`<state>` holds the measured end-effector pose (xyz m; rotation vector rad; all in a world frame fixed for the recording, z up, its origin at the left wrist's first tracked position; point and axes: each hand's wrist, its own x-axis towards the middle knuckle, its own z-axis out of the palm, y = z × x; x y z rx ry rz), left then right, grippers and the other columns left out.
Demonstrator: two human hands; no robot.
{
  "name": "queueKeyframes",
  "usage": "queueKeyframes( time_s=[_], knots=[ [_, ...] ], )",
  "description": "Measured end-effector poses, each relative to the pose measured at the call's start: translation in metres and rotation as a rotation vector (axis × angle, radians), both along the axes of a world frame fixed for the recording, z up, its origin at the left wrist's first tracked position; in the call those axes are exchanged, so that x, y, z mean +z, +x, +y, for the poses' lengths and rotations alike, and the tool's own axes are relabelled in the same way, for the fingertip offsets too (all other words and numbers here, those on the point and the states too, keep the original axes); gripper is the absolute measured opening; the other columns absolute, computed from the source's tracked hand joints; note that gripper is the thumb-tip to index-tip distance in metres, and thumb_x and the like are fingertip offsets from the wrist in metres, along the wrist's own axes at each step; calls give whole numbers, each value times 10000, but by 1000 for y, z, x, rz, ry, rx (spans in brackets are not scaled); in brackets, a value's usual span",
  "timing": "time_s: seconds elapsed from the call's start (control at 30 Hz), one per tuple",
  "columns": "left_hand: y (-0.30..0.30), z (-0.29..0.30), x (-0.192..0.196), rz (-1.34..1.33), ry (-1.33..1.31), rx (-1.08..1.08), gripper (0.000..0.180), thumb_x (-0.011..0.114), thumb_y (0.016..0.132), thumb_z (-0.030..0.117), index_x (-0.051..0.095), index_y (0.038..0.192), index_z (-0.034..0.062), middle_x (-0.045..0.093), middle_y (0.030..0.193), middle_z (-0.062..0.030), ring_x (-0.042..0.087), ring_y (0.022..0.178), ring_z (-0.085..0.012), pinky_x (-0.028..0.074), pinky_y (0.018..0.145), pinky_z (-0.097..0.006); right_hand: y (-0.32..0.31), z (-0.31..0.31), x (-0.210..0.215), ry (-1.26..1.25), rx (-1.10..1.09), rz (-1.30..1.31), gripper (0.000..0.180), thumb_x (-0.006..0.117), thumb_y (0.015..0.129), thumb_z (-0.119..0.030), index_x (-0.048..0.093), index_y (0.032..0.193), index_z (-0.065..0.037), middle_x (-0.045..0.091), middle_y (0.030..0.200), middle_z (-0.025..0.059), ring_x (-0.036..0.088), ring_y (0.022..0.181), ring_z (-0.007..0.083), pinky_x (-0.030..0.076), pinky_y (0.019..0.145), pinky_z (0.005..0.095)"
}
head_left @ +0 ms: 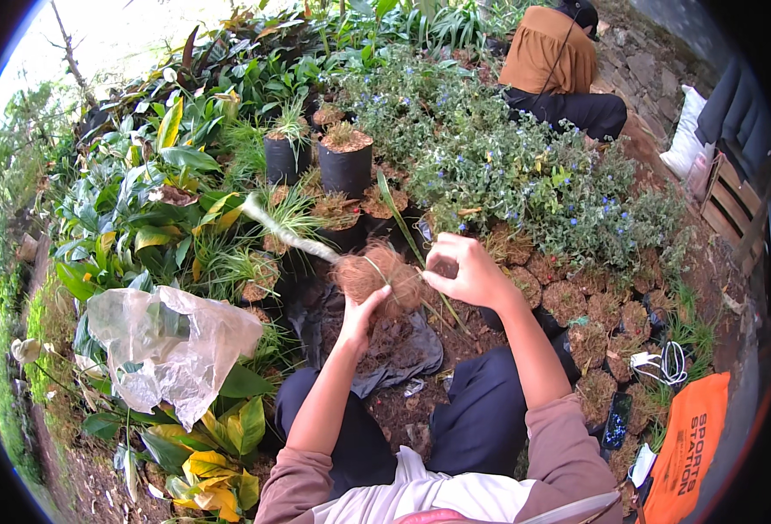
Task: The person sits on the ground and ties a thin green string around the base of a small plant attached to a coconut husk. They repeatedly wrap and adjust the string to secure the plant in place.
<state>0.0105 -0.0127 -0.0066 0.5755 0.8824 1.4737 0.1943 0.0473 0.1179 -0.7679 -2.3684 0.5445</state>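
A round ball of brown coconut-like fibre is held up in front of me, above my lap. My left hand grips it from below and the left, with the thumb pressed on its front. A thin green strand runs around the ball. From its upper left side sticks a pale whitish stalk or strip. Just right of the ball, my right hand is closed in a pinch, seemingly on the strand's end. Behind the fingers a long green leaf blade slants down. Below lies black plastic sheeting with loose fibre on it.
Crumpled clear plastic rests on leafy plants at left. Black potted plants stand ahead, with blue-flowered plants beyond. Several fibre-topped clumps, a phone, a white cable and an orange bag are at right. Another person sits far right.
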Motion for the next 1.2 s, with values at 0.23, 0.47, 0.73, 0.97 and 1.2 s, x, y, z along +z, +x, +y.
queueKeyframes(
  time_s=[0.23, 0.47, 0.73, 0.97, 1.2],
  knots=[
    [-34, 22, -18, -252, -9, 303, 359, 631, 804, 237, 515, 1110, 89, 600, 1031, -29, 599, 921, -165, 502, 789, -309, -17, -19, -22, -584, 518, -425, 156, 621, 783, -153, 600, 801, 1, 582, 657, 73, 493, 588, 139, 408, 576, 300],
    [-55, 14, -5, -283, 49, 386, 399, 608, 805, 213, 486, 1145, 43, 571, 1112, -53, 571, 1017, -194, 483, 864, -318, 58, 80, -96, -411, -365, 44, 138, 619, 766, -141, 636, 776, -5, 616, 678, 61, 557, 651, 115, 437, 604, 285],
    [-53, 0, 9, -230, 41, 477, 418, 615, 785, 192, 465, 1158, 78, 564, 1089, -54, 575, 992, -206, 495, 844, -371, 66, 86, -92, -690, -560, 564, 162, 555, 870, -194, 623, 902, -50, 619, 795, -13, 553, 657, 50, 397, 576, 202],
    [-59, 1, -2, -210, 12, 430, 434, 621, 755, 192, 462, 1144, 84, 571, 1044, -51, 592, 938, -200, 516, 802, -364, 105, 89, -111, -233, -1075, -238, 236, 639, 753, -247, 664, 865, -41, 659, 873, 138, 629, 807, 260, 482, 723, 361],
    [-42, -6, 7, -125, -38, 362, 422, 626, 747, 197, 473, 1125, 88, 578, 1023, -49, 603, 896, -180, 522, 733, -322, 54, 58, -73, -359, -896, -823, 237, 548, 762, -150, 650, 970, -96, 626, 1020, 157, 600, 971, 313, 495, 784, 407]
  ],
)
